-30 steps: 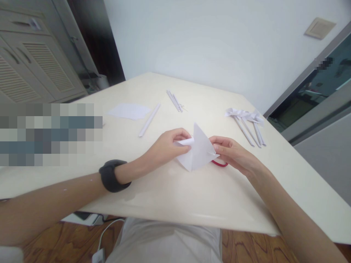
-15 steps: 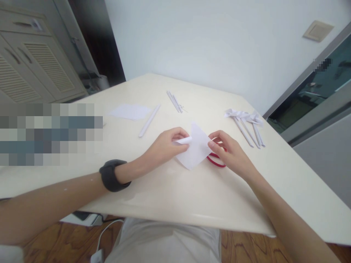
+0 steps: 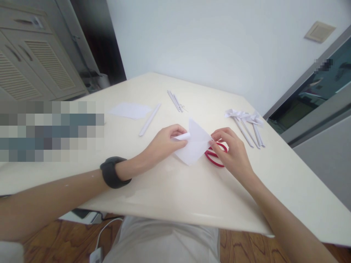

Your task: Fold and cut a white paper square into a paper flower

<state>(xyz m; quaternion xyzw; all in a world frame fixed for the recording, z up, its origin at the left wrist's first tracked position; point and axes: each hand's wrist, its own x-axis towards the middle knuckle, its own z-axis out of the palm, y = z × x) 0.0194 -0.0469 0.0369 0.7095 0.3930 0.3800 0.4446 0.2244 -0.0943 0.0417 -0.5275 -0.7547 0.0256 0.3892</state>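
The left hand [image 3: 164, 144] pinches the rolled corner of the white paper square [image 3: 195, 143], which lies at table centre — its long diagonal running twelve to six. The right hand [image 3: 233, 155], fingers half curled, touches the sheet's three-o'clock corner and lies nearer the red scissors [image 3: 215, 157] — directly beneath it.

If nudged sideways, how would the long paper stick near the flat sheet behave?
The paper stick looks like rolled paper, so probably very light and easily pushed. Being round and lying flat on the table, it would likely roll. It may crush if pinched.
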